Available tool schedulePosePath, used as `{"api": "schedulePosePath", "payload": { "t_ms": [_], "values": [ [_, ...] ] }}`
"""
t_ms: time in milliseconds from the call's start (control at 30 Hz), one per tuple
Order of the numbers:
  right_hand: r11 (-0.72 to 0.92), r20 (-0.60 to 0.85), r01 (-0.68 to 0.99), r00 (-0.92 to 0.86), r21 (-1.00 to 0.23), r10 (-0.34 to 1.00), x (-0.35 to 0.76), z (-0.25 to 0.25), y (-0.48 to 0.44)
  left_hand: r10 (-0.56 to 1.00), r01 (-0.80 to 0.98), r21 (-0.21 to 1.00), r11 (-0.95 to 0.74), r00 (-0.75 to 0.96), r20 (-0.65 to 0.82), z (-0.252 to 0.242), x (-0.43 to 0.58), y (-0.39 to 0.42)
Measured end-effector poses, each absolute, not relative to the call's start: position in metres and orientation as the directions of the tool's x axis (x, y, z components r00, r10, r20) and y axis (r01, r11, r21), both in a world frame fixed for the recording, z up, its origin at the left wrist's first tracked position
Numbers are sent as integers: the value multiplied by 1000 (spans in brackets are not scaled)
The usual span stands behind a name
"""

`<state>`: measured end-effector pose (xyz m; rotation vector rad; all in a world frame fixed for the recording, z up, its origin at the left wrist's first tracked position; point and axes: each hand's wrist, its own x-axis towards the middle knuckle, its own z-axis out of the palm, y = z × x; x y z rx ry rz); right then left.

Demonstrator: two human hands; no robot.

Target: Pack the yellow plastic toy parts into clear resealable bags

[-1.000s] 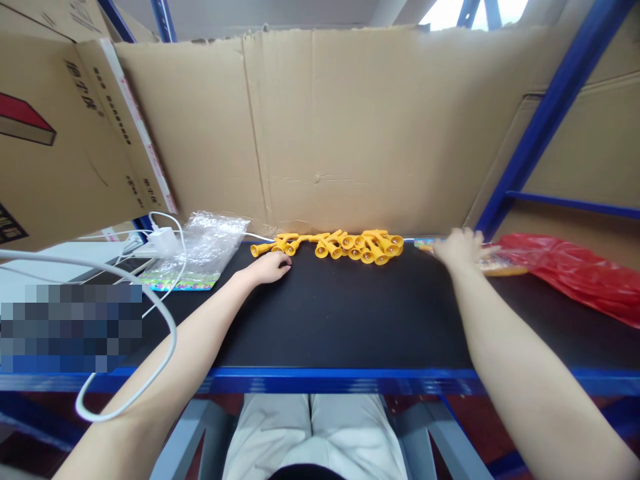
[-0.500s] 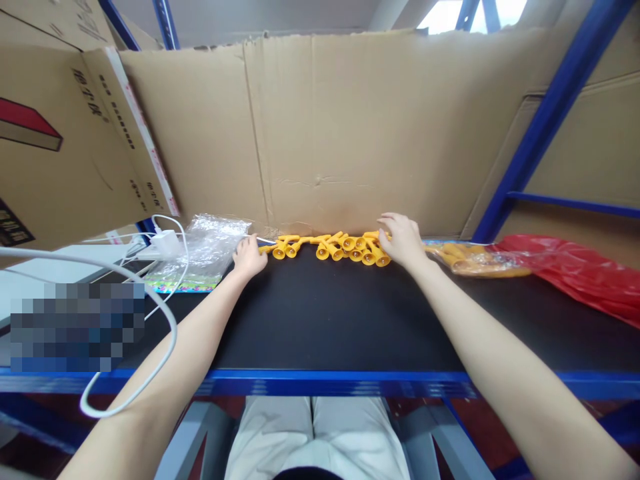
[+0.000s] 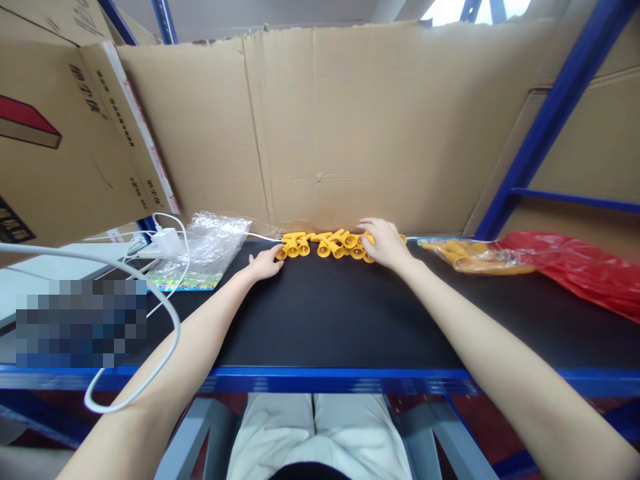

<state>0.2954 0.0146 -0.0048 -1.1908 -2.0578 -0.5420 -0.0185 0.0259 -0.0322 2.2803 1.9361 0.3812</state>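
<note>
A row of small yellow plastic parts [image 3: 327, 245] lies along the far edge of the black shelf surface [image 3: 340, 313], against a cardboard wall. My left hand [image 3: 265, 265] rests at the left end of the row, its fingertips touching the leftmost piece, fingers loosely curled. My right hand [image 3: 383, 241] lies over the right end of the row, fingers spread and bent down onto the pieces. Neither hand has lifted anything.
A clear plastic bag [image 3: 210, 247] and a white charger with cable [image 3: 163, 241] lie at the left. A bag of yellow parts [image 3: 475, 257] and a red plastic bag [image 3: 575, 270] lie at the right. Cardboard [image 3: 350, 127] walls the back; a blue rack post [image 3: 545, 120] stands right.
My right hand moved left from the bagged parts onto the right end of the yellow row. My left hand went to the row's left end, and the row now looks shorter and tighter.
</note>
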Motion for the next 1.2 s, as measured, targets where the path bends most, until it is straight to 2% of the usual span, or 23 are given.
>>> {"api": "schedulePosePath", "payload": {
  "t_ms": [133, 233, 333, 400, 467, 567, 667, 800, 1033, 1200],
  "values": [
    [586, 680, 811, -425, -7, 597, 260, -3, 16, 975, 956, 200, -213, 196, 101, -33, -15, 25],
    [597, 585, 802, -470, -31, 661, 230, -6, 20, 965, 977, 112, -179, 153, 211, -29, -19, 24],
    [588, 479, 805, -487, -77, 730, 201, -6, 27, 911, 998, 55, -16, -9, 413, -23, -32, 24],
    [597, 424, 795, -507, -107, 751, 182, -6, 33, 863, 992, 60, 113, -128, 488, -22, -44, 25],
    [615, 366, 779, -540, -121, 758, 166, -5, 39, 855, 976, 76, 202, -213, 474, -24, -56, 28],
    [618, 284, 778, -571, -111, 770, 145, -6, 49, 881, 947, 101, 306, -322, 346, -31, -70, 34],
    [633, 223, 770, -605, -82, 765, 131, -9, 57, 881, 923, 126, 363, -384, 277, -37, -81, 41],
    [620, 166, 777, -601, -108, 782, 126, -15, 61, 884, 917, 169, 360, -394, 253, -40, -88, 44],
    [586, 222, 802, -554, -115, 802, 154, -27, 63, 882, 934, 185, 306, -351, 316, -28, -78, 34],
    [552, 240, 825, -516, -116, 822, 186, -30, 59, 900, 945, 188, 268, -315, 300, -20, -72, 29]
  ]
}}
